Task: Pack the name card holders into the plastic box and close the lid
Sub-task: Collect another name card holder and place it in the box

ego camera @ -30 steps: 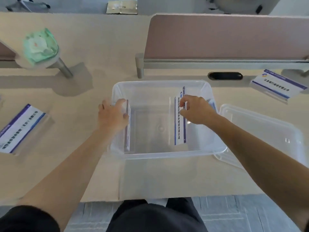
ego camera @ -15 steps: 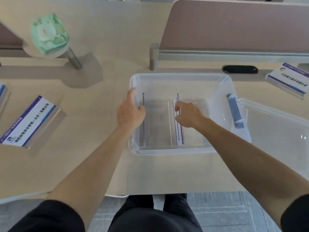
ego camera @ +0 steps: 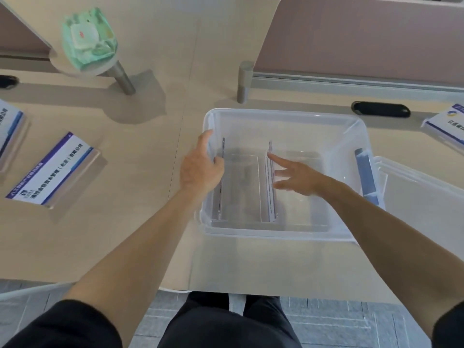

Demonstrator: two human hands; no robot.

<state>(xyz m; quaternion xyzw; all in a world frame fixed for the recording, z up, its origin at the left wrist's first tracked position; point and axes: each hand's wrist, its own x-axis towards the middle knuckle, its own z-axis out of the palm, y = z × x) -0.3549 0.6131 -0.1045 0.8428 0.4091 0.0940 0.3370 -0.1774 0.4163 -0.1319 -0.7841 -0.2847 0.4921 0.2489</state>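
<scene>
The clear plastic box (ego camera: 283,112) stands open in front of me. Three name card holders stand on edge inside it: one by the left wall (ego camera: 222,182), one in the middle (ego camera: 270,189), and one with a blue strip leaning on the right wall (ego camera: 365,177). My left hand (ego camera: 200,169) is at the box's left rim, its fingers curled over the rim onto the left holder and one digit raised. My right hand (ego camera: 296,179) is inside the box with fingers spread, only its index fingertip at the middle holder's top edge. The clear lid (ego camera: 424,202) lies to the right of the box.
More name card holders lie on the table: one at the left (ego camera: 50,169), one at the far left edge (ego camera: 10,126), one at the far right (ego camera: 447,126). A green wipes pack (ego camera: 88,38) sits on a raised stand. A desk divider (ego camera: 364,38) runs behind the box.
My right hand has let go of the middle holder and spread its fingers; the holder now stands on its own. My left hand stays at the left wall.
</scene>
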